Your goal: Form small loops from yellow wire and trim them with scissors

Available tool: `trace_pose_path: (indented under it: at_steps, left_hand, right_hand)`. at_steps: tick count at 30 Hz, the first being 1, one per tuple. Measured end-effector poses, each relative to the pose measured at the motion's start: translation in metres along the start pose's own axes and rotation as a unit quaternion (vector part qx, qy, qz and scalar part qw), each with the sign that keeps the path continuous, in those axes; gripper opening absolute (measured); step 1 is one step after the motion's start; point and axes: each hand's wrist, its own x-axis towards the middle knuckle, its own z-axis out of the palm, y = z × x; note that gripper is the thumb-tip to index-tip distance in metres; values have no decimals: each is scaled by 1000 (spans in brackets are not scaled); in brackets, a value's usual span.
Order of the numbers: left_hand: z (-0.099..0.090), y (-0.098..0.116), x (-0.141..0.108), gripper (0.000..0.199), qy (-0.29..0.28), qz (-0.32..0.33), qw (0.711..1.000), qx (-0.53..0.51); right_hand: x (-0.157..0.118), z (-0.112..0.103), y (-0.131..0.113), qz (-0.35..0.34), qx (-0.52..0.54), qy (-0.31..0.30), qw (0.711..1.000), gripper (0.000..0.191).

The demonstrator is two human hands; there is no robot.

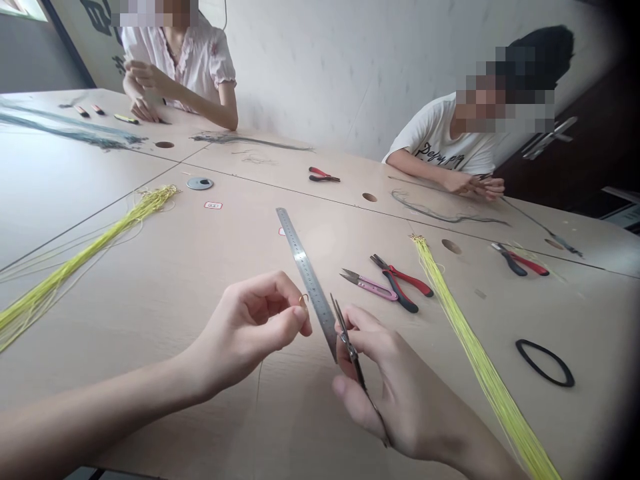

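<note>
Between the thumb and index finger of my left hand (260,320) is a small gold-coloured hook (303,301), with a thin line hanging below the hand. My right hand (385,373) holds dark scissors (350,347), their blades pointing up and away from me. A steel ruler (305,267) lies on the table between and beyond both hands, its near end beside my right fingers. Pink thread snips (373,287) and red-and-black pliers (400,283) rest just beyond my right hand.
Yellow line bundles (100,247) (470,340) lie at left and right. A black oval band (545,363) and more pliers (520,260) are at right. Two people work across the table (240,227), which has round holes and a metal disc (200,183).
</note>
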Motion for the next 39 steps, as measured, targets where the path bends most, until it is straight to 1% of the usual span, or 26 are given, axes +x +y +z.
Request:
trace_pose_path:
  at_steps: [3, 7, 11, 17, 22, 28, 39]
  left_hand:
    - [-2, 0, 0, 16, -14, -2, 1000, -9]
    - [-3, 0, -1, 16, -25, -1, 999, -23]
    - [-2, 0, 0, 15, -39, 12, 998, -44]
    - [-2, 0, 2, 15, -67, 19, 996, -52]
    - [-2, 1, 3, 13, -72, 9, 996, -49]
    - [-2, 0, 2, 13, -74, 4, 996, -45]
    - [-3, -1, 3, 14, -87, 7, 995, -49]
  right_hand:
    - [0, 0, -3, 32, -10, -36, 999, 18]
    - [0, 1, -2, 51, -24, -55, 997, 20]
    - [1, 0, -2, 54, -29, -52, 997, 23]
    - [2, 0, -3, 37, -36, -49, 997, 22]
    - [0, 1, -2, 25, -39, -53, 998, 25]
    - [-1, 1, -2, 26, -47, -53, 997, 25]
    - [-2, 1, -1, 2, -64, -34, 997, 29]
